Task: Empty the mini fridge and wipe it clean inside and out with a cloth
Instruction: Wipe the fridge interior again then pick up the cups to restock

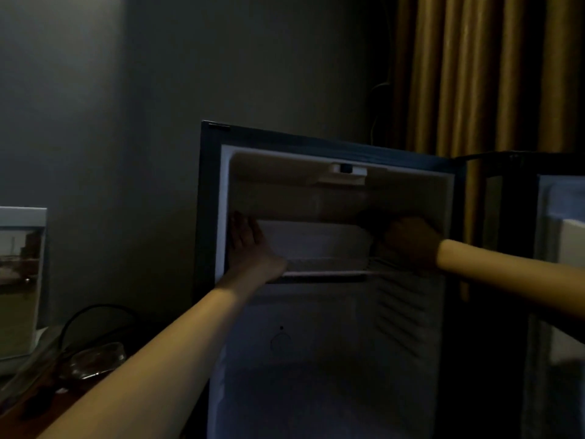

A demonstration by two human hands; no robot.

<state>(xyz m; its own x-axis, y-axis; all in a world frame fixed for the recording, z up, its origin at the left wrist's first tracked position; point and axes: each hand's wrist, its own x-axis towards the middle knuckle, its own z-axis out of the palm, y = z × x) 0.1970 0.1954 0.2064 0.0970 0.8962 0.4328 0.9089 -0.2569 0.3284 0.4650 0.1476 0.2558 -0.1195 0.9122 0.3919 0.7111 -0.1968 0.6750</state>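
Observation:
The mini fridge (209, 198) stands open, dark outside and white inside, with nothing visible in its lower compartment. A wire shelf (323, 274) with a white front strip crosses the upper part. My left hand (247, 245) lies with straight fingers against the left inner wall, beside the shelf's left end. My right hand (411, 242) is curled at the shelf's right end near the right inner wall. It seems to grip a dark cloth (370, 217) that shows just left of the knuckles; the dim light hides its outline.
The fridge door (554, 280) hangs open to the right. Brown curtains (474, 74) hang behind. At the left, a table holds a glass dish (95, 359), a black cable (95, 312) and a white-framed box (19, 280).

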